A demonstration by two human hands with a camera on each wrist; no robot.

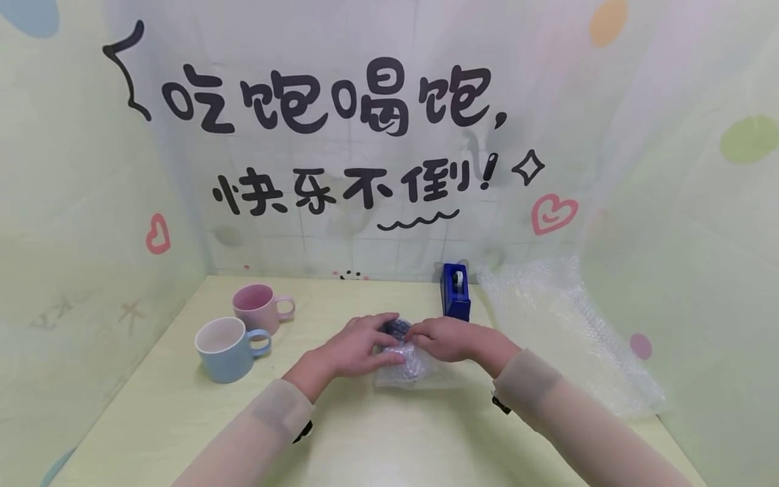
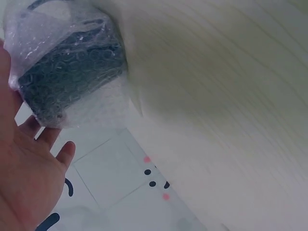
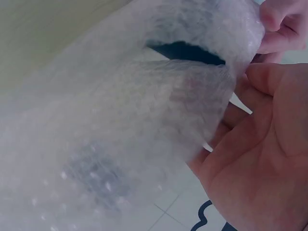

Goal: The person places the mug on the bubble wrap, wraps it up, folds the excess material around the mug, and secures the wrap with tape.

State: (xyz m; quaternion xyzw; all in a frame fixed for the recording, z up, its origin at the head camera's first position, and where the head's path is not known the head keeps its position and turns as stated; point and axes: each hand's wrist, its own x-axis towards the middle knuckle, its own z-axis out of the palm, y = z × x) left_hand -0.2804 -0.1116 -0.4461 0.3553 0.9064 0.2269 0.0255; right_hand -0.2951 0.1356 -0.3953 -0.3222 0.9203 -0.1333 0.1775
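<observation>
Bubble wrap (image 2: 96,108) round a dark item (image 2: 72,74): the wrapping step seems to be in hand.
The dark item is held in its wrap over the middle of the surface (image 1: 389,439); whether it rests there cannot be told. It is gripped by the left hand (image 1: 356,346) between thumb and fingers, while an edge of the wrap is pinched by the right hand (image 1: 450,338). A gap in the layers is shown, so the next move likely calls for the loose part to be drawn snug, with the item kept steady. The tape dispenser (image 1: 449,304), beyond the right hand, is not yet taken up and may be needed afterwards. A pink mug (image 1: 255,314) and a blue mug (image 1: 225,358) are left unwrapped.
</observation>
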